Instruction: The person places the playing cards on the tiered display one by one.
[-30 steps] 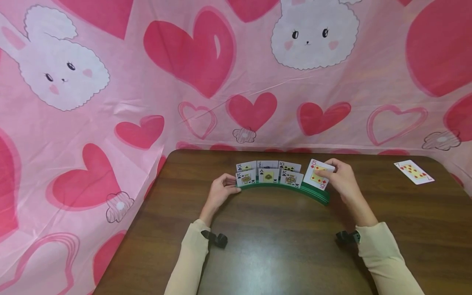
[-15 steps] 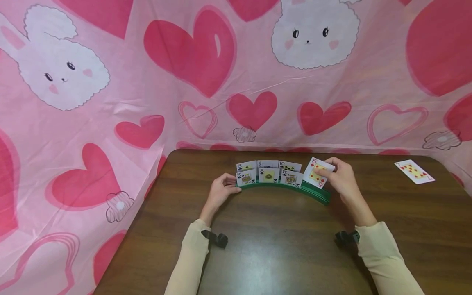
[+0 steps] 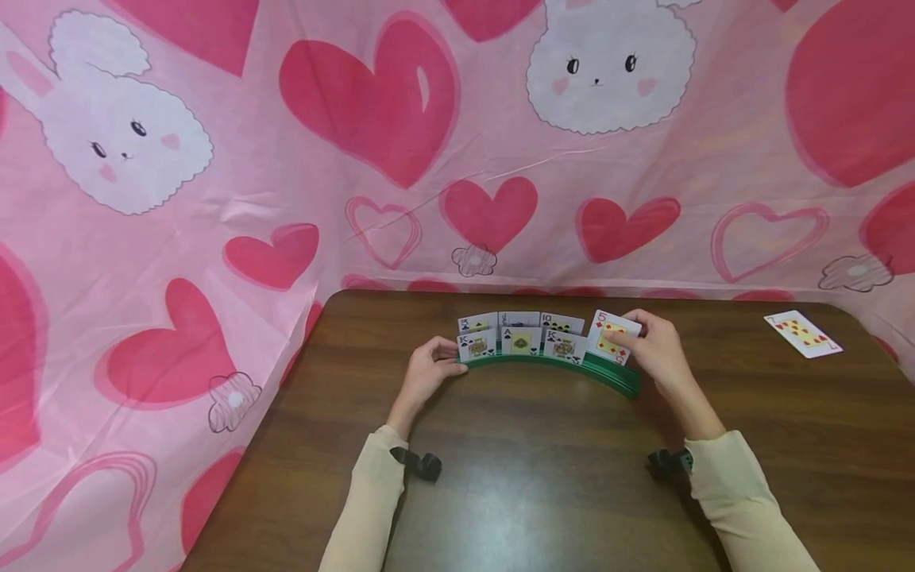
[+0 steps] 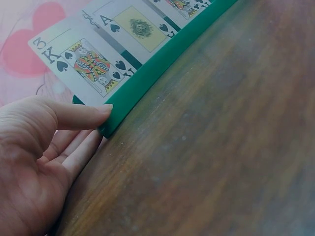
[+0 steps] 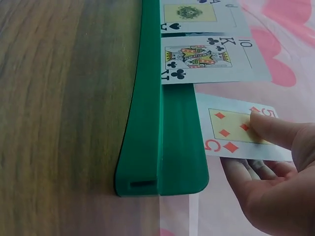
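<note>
A curved green card holder (image 3: 613, 375) stands on the wooden table with two rows of playing cards. My left hand (image 3: 427, 365) grips its left end, thumb on the front, fingers behind. Beside that thumb is the king of spades (image 4: 91, 66), then the ace of spades (image 3: 520, 342) and king of clubs (image 5: 197, 58). Behind them rises a back row that includes a three (image 3: 477, 320) and a ten (image 3: 563, 321). My right hand (image 3: 661, 353) pinches the five of diamonds (image 5: 231, 125), its lower edge close to the holder's back slot, right of the king of clubs.
A seven of diamonds (image 3: 804, 334) lies face up at the table's far right. Behind the table (image 3: 522, 477) hangs a pink cloth (image 3: 400, 238) with hearts and rabbits. Black wrist camera mounts (image 3: 427, 467) sit at both cuffs.
The five of diamonds first tilted clockwise and lifted a little, and now stands straighter, slightly further left. My right hand moved with it. My left hand kept its place on the holder.
</note>
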Motion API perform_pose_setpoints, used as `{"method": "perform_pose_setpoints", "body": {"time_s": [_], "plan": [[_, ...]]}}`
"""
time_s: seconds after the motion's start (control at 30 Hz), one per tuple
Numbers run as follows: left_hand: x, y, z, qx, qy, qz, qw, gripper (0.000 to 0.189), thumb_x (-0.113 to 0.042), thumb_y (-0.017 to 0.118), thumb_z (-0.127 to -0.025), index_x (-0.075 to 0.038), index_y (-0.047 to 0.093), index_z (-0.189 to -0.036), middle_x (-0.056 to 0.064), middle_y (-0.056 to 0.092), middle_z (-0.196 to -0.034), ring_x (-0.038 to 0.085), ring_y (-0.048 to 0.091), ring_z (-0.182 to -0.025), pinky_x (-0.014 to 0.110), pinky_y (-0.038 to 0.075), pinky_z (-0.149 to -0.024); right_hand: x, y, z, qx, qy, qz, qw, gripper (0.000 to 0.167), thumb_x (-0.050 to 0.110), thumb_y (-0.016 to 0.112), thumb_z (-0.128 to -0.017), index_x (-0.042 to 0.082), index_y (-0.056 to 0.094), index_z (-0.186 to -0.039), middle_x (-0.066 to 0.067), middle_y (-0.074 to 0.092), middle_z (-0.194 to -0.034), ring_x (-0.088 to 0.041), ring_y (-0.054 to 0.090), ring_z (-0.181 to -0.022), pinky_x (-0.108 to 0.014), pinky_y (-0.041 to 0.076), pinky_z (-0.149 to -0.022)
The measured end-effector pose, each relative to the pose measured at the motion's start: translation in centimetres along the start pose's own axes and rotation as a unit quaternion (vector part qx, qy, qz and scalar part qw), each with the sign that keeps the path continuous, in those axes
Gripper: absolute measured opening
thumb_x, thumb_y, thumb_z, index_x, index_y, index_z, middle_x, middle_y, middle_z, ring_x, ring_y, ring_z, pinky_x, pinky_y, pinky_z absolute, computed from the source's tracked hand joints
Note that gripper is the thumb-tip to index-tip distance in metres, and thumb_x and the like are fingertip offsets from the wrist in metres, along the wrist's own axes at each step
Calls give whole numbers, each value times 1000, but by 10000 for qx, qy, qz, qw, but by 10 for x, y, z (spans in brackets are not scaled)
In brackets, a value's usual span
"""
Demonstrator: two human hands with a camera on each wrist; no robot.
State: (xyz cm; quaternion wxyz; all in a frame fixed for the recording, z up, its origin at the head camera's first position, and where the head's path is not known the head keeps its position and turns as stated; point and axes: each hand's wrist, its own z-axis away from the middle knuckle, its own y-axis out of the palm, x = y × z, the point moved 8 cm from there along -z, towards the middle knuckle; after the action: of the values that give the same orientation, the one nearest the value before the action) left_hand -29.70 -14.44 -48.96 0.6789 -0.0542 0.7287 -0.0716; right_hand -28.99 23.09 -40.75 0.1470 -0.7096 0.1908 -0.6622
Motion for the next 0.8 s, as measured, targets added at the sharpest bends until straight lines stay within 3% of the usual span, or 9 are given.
{"method": "perform_pose_setpoints", "body": {"time_s": [0.33,0.53,0.7,0.8], "plan": [[-2,0,-1,-30,24,43,10000,31,10,81,-80,4,68,-107,17,70,-108,27,70,-102,36,57,-91,0,4,-1,701,-1,-35,9975,35,17,76,-95,-10,63,-113,-12,70,-92,-17,61,-76,-30,54,-61],[-2,-1,-1,-80,50,0,10000,31,10,82,-80,5,68,-107,17,70,-108,28,70,-101,37,57,-90,3,5,-2,1098,-160,347,9932,36,20,76,-95,-8,65,-116,-17,71,-99,-24,63,-84,-29,55,-66],[-1,1,-1,-5,43,-18,10000,31,8,82,-81,4,68,-109,16,70,-109,27,70,-102,36,57,-90,5,-11,5,1679,-665,532,9821,43,19,76,-94,-7,63,-126,-19,71,-110,-17,65,-92,-24,55,-76],[-1,1,1,18,29,-33,10000,32,8,82,-81,4,68,-109,17,70,-110,27,70,-102,36,57,-90,-2,-31,11,1826,-744,505,9791,45,19,74,-96,-6,61,-132,-19,70,-119,-8,66,-98,-21,53,-81]]}}
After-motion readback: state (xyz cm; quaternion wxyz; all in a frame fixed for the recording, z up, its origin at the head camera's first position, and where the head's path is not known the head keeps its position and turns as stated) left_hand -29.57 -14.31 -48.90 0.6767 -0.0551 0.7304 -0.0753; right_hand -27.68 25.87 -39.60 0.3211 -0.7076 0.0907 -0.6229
